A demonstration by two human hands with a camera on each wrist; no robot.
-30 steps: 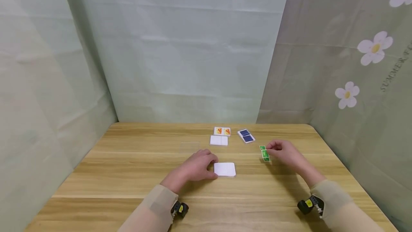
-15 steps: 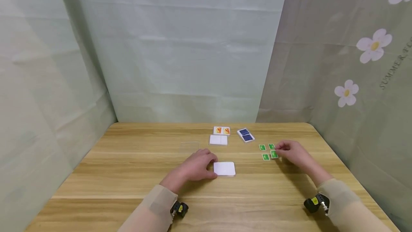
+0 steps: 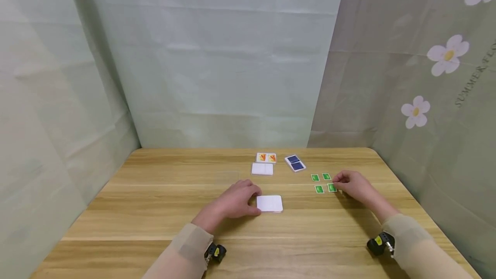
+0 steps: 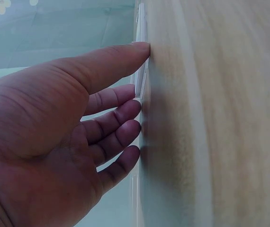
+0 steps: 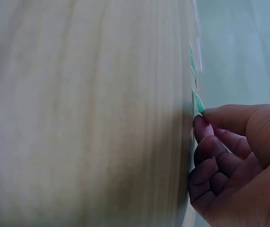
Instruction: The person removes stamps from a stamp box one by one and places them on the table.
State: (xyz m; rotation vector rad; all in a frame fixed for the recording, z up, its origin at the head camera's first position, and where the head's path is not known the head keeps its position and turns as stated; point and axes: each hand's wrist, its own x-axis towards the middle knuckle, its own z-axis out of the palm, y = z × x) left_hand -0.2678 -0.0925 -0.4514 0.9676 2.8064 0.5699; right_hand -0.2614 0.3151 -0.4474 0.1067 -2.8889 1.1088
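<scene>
My left hand (image 3: 239, 200) rests at the left end of a white card stack (image 3: 270, 203), its thumb on the near edge and its index finger on the far edge. In the left wrist view the stack (image 4: 142, 71) shows edge-on between thumb and index finger; the other fingertips lie beside it. My right hand (image 3: 354, 186) pinches the right edge of a small green stamp-like square (image 3: 331, 187) with a white border. That square (image 5: 199, 102) tilts up from the table in the right wrist view. Matching green squares (image 3: 319, 189) lie flat to its left and behind it.
Farther back lie a white card (image 3: 262, 169), a card with two orange pictures (image 3: 266, 158) and a white-edged card with two dark blue panels (image 3: 295, 163). A clear sheet (image 3: 227, 177) lies behind the left hand. Cloth (image 3: 224, 76) hangs behind the wooden table (image 3: 155, 214).
My right hand has moved right with its green square, from over the others to the near right corner of the group, and lowered it. The left hand stays at the white stack.
</scene>
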